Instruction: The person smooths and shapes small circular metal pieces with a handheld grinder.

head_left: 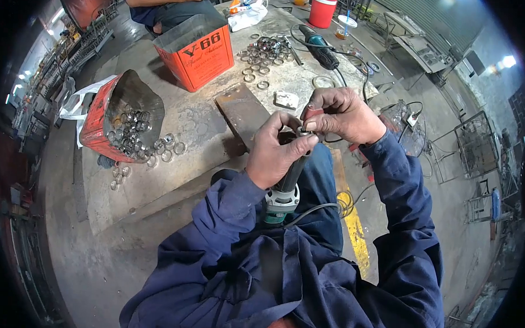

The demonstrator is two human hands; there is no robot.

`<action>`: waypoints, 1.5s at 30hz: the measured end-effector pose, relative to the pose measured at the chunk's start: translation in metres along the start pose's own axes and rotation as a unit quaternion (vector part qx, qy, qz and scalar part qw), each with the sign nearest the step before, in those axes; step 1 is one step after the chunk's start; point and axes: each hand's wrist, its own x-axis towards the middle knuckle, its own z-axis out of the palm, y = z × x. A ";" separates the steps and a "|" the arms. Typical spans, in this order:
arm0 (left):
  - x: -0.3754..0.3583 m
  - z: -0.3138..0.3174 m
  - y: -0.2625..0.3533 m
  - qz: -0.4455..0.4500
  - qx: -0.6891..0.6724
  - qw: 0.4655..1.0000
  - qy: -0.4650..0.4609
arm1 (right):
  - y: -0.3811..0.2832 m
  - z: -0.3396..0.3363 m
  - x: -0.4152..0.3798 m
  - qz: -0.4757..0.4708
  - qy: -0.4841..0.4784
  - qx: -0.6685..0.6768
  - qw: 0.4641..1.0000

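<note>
A black and green power tool (pixel 282 198) stands upright between my legs, its upper end up at my hands. My left hand (pixel 277 148) is closed round that upper end, thumb and fingers near its tip. My right hand (pixel 344 117) pinches just above it, with a small red piece (pixel 313 112) between its fingers. The fingertips of both hands nearly meet over a small ring-like metal part (pixel 303 131), partly hidden by them.
On the table (pixel 200 133) are a red V-66 tin (pixel 203 59), metal rings (pixel 264 55), a flat metal plate (pixel 239 114), a white block (pixel 286 99) and another grinder (pixel 320 48). A tipped red tin (pixel 99 123) spills rings at left. A co-worker (pixel 170 4) sits beyond.
</note>
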 end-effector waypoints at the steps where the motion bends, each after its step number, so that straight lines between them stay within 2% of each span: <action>1: -0.001 0.001 0.000 0.010 0.013 1.000 0.009 | 0.000 0.000 0.000 -0.015 0.006 -0.016 1.000; 6: -0.002 -0.003 -0.005 0.039 -0.016 0.999 -0.011 | -0.003 -0.002 0.001 0.039 -0.023 0.084 0.995; 8: -0.002 -0.005 0.004 -0.012 -0.132 0.987 -0.087 | -0.004 0.000 0.001 0.047 -0.031 0.118 0.991; 12: -0.001 -0.009 0.001 -0.042 -0.156 0.982 -0.094 | -0.006 0.003 0.002 0.062 -0.017 0.108 0.992; 14: -0.005 0.006 0.009 0.037 -0.007 0.999 0.018 | -0.004 0.003 0.000 0.054 -0.015 0.095 0.994; 17: -0.005 0.007 0.000 0.062 0.021 0.996 0.063 | -0.003 0.003 0.000 0.054 0.003 0.076 0.996; 21: -0.003 0.001 -0.007 0.086 0.063 0.994 0.038 | -0.004 -0.002 0.001 0.057 -0.015 0.096 0.994; 24: 0.000 -0.003 -0.006 0.058 0.013 0.998 -0.008 | -0.010 0.001 0.000 0.074 -0.012 0.100 0.992; 26: 0.003 -0.005 -0.006 -0.005 -0.113 0.992 -0.061 | -0.011 0.003 0.000 0.094 0.001 0.111 0.989; 27: 0.004 -0.004 -0.005 -0.003 -0.112 0.992 -0.063 | -0.007 0.003 0.000 0.083 0.000 0.110 0.991; 29: 0.003 0.002 -0.004 -0.002 -0.037 0.999 0.004 | 0.000 0.003 0.000 0.061 0.020 0.065 0.996; 30: 0.002 0.002 -0.005 -0.001 -0.037 0.999 0.003 | -0.001 0.004 0.000 0.061 0.020 0.064 0.996; 32: 0.000 0.001 -0.009 0.065 0.090 0.993 0.039 | -0.004 0.005 0.001 0.052 0.033 -0.002 0.998; 34: 0.000 0.002 -0.011 0.072 0.107 0.990 0.055 | -0.001 0.002 0.003 0.056 0.029 0.019 0.998; 36: 0.002 -0.001 -0.011 0.067 0.110 0.991 0.031 | 0.003 0.005 0.003 0.061 0.026 0.042 0.997; 37: 0.002 -0.002 -0.009 0.065 0.110 0.991 0.032 | 0.005 0.007 0.003 0.049 0.033 0.090 0.994; 39: 0.003 -0.004 -0.005 0.023 -0.021 0.999 -0.024 | 0.010 0.011 0.005 0.029 0.042 0.152 0.987; 42: 0.004 -0.009 -0.003 -0.013 -0.074 0.996 -0.045 | 0.013 0.018 0.009 0.047 0.062 0.169 0.983; 45: 0.007 -0.015 -0.008 -0.033 -0.100 0.994 -0.037 | 0.019 0.019 0.013 0.036 0.067 0.117 0.990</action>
